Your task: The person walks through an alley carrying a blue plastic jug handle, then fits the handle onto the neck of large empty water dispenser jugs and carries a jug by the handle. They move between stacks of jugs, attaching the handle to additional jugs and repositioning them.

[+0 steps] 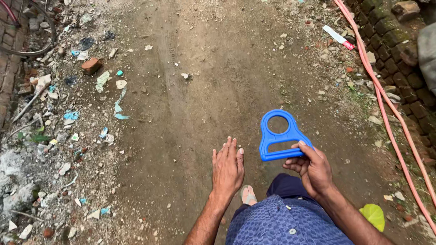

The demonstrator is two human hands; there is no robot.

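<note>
My right hand (pixel 312 169) grips the lower bar of a blue plastic carrier handle (pixel 279 135), a flat piece with a round ring at the top and a slot below. It is held out in front of me over a dirt path. My left hand (pixel 227 169) hangs flat beside it, fingers together and pointing forward, holding nothing. Below the hands I see my blue patterned shirt (pixel 284 222) and one sandalled foot (pixel 248 195).
A pink hose (pixel 391 109) runs along a mossy brick wall (pixel 399 59) on the right. Rubble, a brick (pixel 91 66), and scraps of litter line the left side, with a bicycle tyre (pixel 43 38) at the top left. A green leaf (pixel 375 215) lies by my right arm.
</note>
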